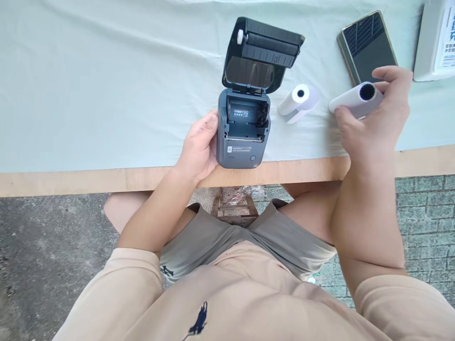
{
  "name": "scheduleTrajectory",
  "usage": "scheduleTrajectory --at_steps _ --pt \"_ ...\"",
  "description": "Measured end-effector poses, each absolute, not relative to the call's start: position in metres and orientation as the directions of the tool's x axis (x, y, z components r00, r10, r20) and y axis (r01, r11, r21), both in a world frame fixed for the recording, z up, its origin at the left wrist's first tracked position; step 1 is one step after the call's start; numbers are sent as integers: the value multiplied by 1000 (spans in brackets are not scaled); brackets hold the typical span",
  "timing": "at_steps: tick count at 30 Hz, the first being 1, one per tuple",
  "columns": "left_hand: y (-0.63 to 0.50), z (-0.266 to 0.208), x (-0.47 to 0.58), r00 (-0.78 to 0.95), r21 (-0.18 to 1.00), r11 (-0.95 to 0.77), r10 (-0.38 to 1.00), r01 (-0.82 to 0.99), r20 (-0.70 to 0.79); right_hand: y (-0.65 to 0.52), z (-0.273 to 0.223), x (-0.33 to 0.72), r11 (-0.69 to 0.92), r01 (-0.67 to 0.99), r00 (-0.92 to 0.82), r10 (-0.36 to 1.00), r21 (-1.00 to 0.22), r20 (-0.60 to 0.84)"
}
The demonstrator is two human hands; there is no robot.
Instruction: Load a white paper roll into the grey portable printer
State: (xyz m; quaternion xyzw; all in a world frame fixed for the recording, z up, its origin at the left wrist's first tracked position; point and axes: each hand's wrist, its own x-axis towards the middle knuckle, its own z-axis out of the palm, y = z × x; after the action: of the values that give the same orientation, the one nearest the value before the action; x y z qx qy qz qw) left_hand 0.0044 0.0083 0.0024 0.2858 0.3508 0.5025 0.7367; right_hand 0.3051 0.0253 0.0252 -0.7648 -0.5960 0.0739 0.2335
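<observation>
Dark grey printer (241,154), head view: lid raised, middle of the near table edge. Left hand (199,144): closed on the printer's left side, its fingers mostly hidden. Right hand (382,111): partly curled, thumb and fingers holding a white paper roll (348,102), right of the printer. Second roll (293,102): on the pale green cloth (106,94), between printer and right hand, paper end loose. Phone (369,42): beyond the right hand. White box (428,52): far right.

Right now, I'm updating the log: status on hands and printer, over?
Left hand holds printer, lid open. Right hand grips white roll. Second roll sits between printer and right hand.
</observation>
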Motion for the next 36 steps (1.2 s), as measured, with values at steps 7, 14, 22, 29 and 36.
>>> scheduleTrajectory --at_steps 7,14,22,29,36 --pt "9 4 3 284 765 371 925 -527 -253 22 32 301 2 801 252 906 -599 339" --pt "7 6 2 300 758 393 915 -521 -268 26 37 304 479 264 204 821 -837 533" --pt "7 4 1 318 780 389 913 -490 -256 33 40 285 168 -254 98 984 -953 147" --pt "7 3 1 307 735 379 921 -562 -240 21 47 233 615 243 62 762 -750 645" --pt "7 6 3 272 734 349 935 -583 -228 6 47 183 558 701 -304 797 -444 522"
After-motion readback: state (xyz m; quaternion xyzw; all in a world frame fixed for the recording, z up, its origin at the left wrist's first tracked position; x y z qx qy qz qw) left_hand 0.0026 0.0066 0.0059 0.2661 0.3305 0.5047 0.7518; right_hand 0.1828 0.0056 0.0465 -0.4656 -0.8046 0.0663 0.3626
